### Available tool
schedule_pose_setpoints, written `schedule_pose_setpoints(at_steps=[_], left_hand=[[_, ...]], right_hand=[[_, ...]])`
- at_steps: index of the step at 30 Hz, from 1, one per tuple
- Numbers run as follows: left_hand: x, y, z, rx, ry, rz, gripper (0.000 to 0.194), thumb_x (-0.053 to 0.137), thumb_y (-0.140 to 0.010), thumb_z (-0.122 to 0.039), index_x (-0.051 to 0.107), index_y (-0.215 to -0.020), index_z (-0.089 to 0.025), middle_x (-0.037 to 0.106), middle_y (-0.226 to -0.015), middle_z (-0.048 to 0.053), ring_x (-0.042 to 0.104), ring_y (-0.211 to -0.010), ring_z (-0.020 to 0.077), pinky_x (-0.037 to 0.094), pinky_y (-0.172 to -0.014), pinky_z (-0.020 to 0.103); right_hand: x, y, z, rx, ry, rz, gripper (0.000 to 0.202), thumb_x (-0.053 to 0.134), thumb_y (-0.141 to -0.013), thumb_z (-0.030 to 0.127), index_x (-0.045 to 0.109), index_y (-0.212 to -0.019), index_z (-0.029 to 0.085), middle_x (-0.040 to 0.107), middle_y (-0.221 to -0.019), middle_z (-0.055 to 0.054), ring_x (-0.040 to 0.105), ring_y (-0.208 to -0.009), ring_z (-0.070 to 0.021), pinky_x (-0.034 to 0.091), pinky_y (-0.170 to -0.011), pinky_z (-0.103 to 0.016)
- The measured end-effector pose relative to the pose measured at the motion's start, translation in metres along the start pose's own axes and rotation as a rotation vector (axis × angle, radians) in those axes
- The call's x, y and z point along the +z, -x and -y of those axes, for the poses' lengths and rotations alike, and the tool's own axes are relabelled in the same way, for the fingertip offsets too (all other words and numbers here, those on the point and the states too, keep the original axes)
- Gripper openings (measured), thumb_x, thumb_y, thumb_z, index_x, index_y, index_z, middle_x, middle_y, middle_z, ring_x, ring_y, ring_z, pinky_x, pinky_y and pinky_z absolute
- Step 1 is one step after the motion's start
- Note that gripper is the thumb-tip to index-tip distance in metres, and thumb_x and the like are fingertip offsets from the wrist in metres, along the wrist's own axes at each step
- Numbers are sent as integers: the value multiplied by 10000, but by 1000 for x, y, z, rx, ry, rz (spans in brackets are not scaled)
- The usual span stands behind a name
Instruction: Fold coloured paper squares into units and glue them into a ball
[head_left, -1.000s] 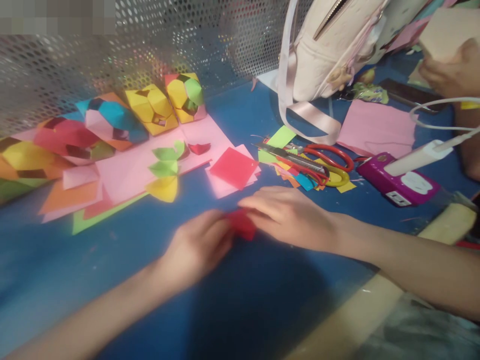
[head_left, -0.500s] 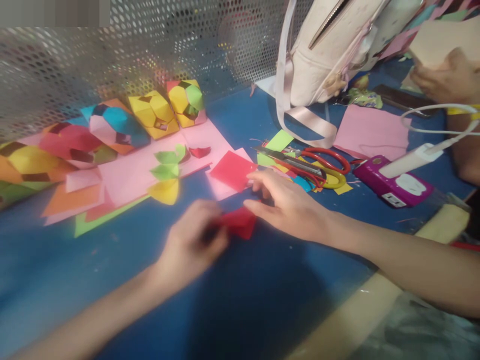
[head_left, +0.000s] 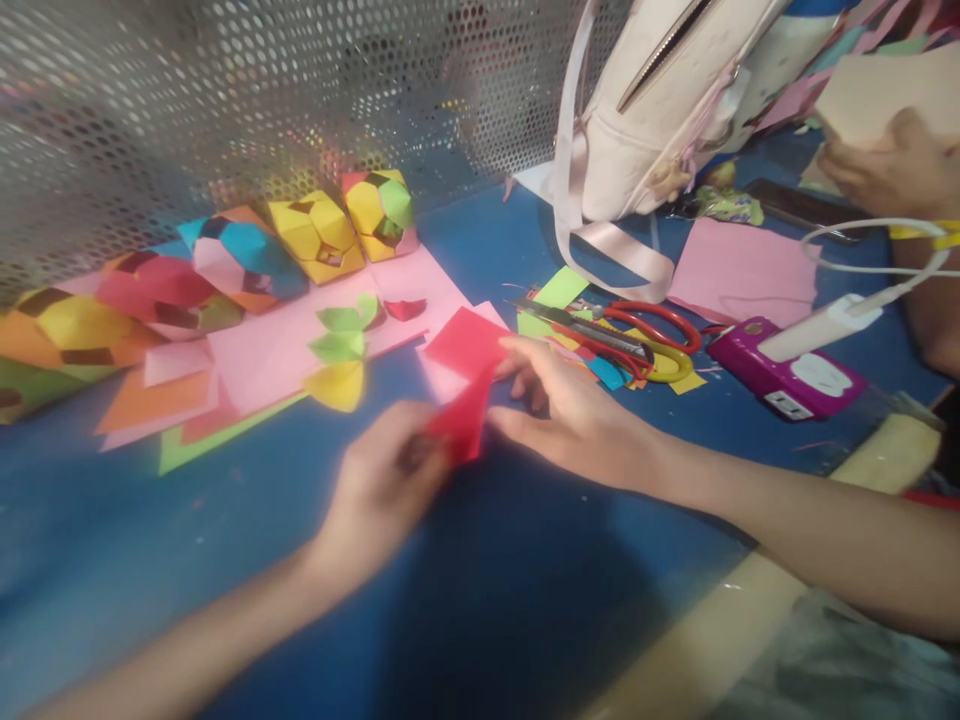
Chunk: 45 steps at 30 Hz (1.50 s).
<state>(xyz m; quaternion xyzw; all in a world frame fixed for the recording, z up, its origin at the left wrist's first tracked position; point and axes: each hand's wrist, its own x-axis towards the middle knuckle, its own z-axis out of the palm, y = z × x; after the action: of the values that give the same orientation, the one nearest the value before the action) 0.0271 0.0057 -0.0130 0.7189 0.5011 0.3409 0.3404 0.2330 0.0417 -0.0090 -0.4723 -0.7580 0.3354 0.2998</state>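
Observation:
Between the thumb and fingers of my left hand [head_left: 386,475] is a piece of red paper [head_left: 463,420], creased and tilted up; motion blurs it a little. My right hand [head_left: 566,415] is just right of it, thumb and forefinger apart, the fingertips close to the red paper's edge. Behind both hands a flat red paper square [head_left: 463,342] lies over pink sheets. To the left, small folded green and yellow paper pieces [head_left: 337,385] and a small red folded piece [head_left: 405,309] rest on or beside long pink paper [head_left: 262,360].
Several colourful paper polyhedra [head_left: 315,235] line a perforated metal panel [head_left: 285,110]. Red-handled scissors [head_left: 664,320] lie on paper scraps, beside a purple charger [head_left: 795,370] with a white cable. A white bag [head_left: 637,130] stands behind. Another person's hand [head_left: 885,155] holds pale paper at right.
My left hand has turned the red paper up, so its edge stands higher towards my right hand. The right hand has hardly moved. The view has shifted slightly.

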Motion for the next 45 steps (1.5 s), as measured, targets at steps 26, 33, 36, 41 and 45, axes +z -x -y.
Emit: schedule_pose_setpoints(at_steps=[26, 33, 36, 41, 45], left_hand=[[0, -8, 11, -14, -280, -21, 114, 563, -778, -164, 569, -885, -202, 577, -696, -32, 538, -575, 88, 434, -515, 196], [2, -7, 15, 121, -357, 12, 172, 535, -792, -106, 545, -935, -202, 628, -855, 20, 615, -761, 139, 505, -627, 251], [2, -6, 17, 135, -342, 24, 211, 530, -803, -102, 522, -994, -190, 645, -943, 58, 632, -864, 174, 527, -701, 301], [2, -5, 20, 266, -264, 108, 326, 485, -830, -65, 481, -1128, -197, 656, -1037, 82, 628, -972, 184, 522, -789, 338], [1, -7, 19, 363, -285, 107, 323, 467, -825, -47, 517, -1106, -199, 657, -988, 64, 629, -908, 166, 517, -777, 329]], right_hand=[[4, -4, -4, 5, 74, 149, 435, 526, -756, 137, 517, -1190, 172, 620, -1152, -103, 601, -1040, -239, 508, -856, -393], [9, -3, -8, -66, 78, 152, 594, 480, -703, 43, 439, -1283, 159, 557, -1242, -120, 540, -1122, -231, 465, -914, -405], [10, -3, -8, -115, 79, 164, 592, 454, -703, 22, 438, -1280, 152, 606, -1153, -99, 562, -1064, -203, 462, -896, -371], [8, -4, -7, -268, 202, 184, 528, 440, -689, -25, 517, -1191, 119, 669, -940, -68, 589, -923, -188, 445, -841, -344], [8, -3, -9, -442, 348, 171, 474, 443, -735, -2, 522, -1185, 125, 659, -1043, -99, 582, -930, -211, 425, -798, -353]])
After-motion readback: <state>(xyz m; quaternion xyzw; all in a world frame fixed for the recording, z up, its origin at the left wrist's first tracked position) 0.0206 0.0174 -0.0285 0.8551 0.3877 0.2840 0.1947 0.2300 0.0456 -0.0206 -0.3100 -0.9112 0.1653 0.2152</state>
